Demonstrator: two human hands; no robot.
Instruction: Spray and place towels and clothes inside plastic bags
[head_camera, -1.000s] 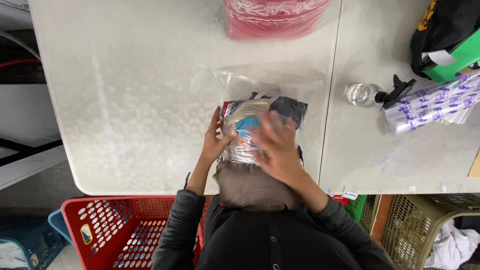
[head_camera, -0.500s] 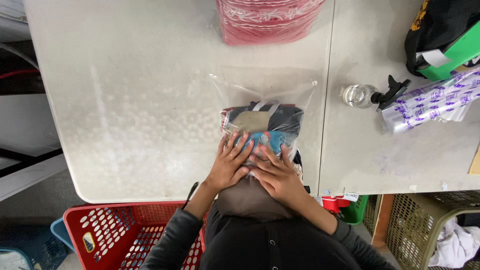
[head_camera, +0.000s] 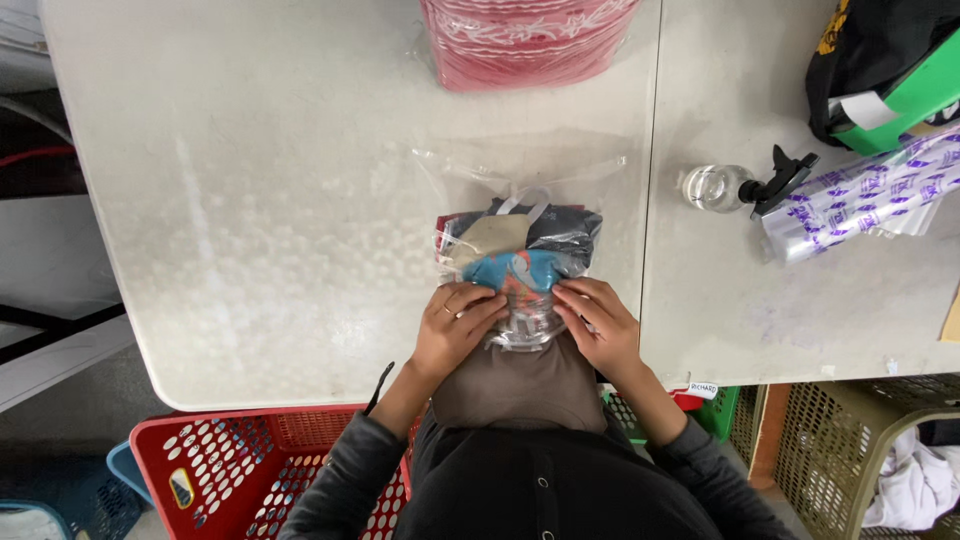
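Hands now apart: left hand (head_camera: 458, 322), right hand (head_camera: 598, 322) press flat on clear bag (head_camera: 520, 262) edges; grip spread.

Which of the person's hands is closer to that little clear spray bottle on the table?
The right hand. It presses the near right side of the clear bag of folded clothes, with the spray bottle farther up to its right. The left hand presses the bag's left side, farther away.
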